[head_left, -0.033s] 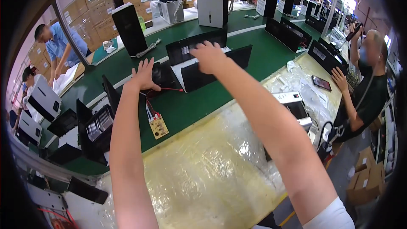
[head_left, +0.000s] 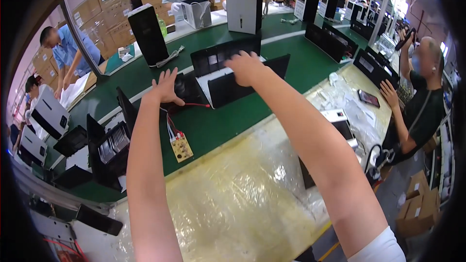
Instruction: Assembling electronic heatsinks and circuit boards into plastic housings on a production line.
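Observation:
An open black housing (head_left: 250, 83) with a white inner floor lies on the green conveyor belt (head_left: 228, 128) in front of me. Over its middle hovers my right hand (head_left: 246, 69), fingers apart and slightly bent, seemingly holding nothing. My left hand (head_left: 166, 89) is spread at the housing's left end, beside or on a black part (head_left: 190, 87); whether it touches is hard to tell. Beneath that hand, red and white wires (head_left: 171, 125) run down to a tan circuit board (head_left: 181, 148) lying on the belt.
More opened black housings (head_left: 114, 148) lie to the left. A tall black unit (head_left: 148, 36) and a white unit (head_left: 243, 8) stand across the belt. Plastic film covers the near table (head_left: 233, 194). A phone (head_left: 369, 98) lies at right, near a co-worker (head_left: 422, 92); others work opposite.
My right hand has shifted a little to the right over the housing. The left hand stays in nearly the same place.

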The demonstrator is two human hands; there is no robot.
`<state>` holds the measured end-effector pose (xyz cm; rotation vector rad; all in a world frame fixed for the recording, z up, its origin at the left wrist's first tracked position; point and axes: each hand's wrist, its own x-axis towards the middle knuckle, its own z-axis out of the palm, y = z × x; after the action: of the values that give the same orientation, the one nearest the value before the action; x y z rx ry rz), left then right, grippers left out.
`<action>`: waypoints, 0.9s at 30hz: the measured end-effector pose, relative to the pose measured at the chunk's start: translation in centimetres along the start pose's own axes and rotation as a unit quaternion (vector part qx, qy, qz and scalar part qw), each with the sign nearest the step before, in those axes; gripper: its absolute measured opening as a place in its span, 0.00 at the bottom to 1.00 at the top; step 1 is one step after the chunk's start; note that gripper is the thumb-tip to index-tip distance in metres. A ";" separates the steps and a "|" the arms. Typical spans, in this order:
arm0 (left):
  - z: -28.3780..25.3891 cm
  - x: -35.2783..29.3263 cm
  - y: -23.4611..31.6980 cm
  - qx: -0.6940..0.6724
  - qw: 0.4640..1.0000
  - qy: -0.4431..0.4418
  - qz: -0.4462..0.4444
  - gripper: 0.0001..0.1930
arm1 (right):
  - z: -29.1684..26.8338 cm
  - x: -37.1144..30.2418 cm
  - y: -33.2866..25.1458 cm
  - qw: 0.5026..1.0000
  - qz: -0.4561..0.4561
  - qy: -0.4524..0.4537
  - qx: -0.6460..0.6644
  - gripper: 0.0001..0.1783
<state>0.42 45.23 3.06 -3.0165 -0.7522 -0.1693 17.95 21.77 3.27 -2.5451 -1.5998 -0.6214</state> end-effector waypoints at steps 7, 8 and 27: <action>-0.2 -0.9 2.0 -0.012 0.997 0.020 0.068 0.66 | 1.5 -0.5 6.0 0.995 0.035 -0.092 0.007 0.21; -1.0 -1.6 1.4 -0.080 0.992 0.072 0.068 0.62 | 1.1 0.1 5.9 0.996 0.035 -0.087 -0.010 0.26; -12.1 -31.2 -6.5 -0.590 0.596 0.528 0.131 0.36 | -7.8 -0.7 -18.1 0.973 -0.084 -0.144 0.161 0.17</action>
<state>-31.17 35.75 11.57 -2.6235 0.0993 -3.0548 -0.48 27.29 7.38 -2.3557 -1.8415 0.0105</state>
